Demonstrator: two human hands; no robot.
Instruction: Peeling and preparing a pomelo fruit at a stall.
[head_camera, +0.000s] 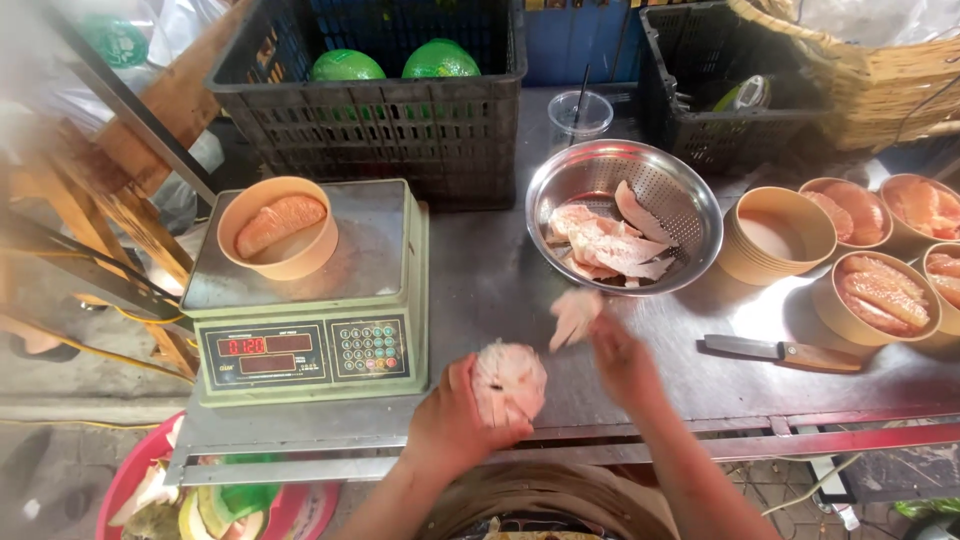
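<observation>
So the left hand (455, 415) is wrapped around a chunk of peeled pomelo (509, 382), fingers curled under it and holding it up just over the near edge of the steel bench (480, 280). Right next to it, the right hand (622, 362) is pinching a thin strip of white pith (574, 316) between its fingertips, lifted a bit above and beside the fruit, a little blurred.

Just past the right hand sits a metal colander bowl (680, 210) with more pinkish segments in it. Out to the right of that hand there's a knife (782, 351) lying flat on the bench, and beyond it a stack of tan paper tubs (775, 240) plus several filled ones.

Off to the left of the left hand is a green digital scale (300, 340) with one paper tub (280, 232) of fruit on its pan. Farther back, a dark crate (380, 120) holds whole green pomelos (440, 60).
</observation>
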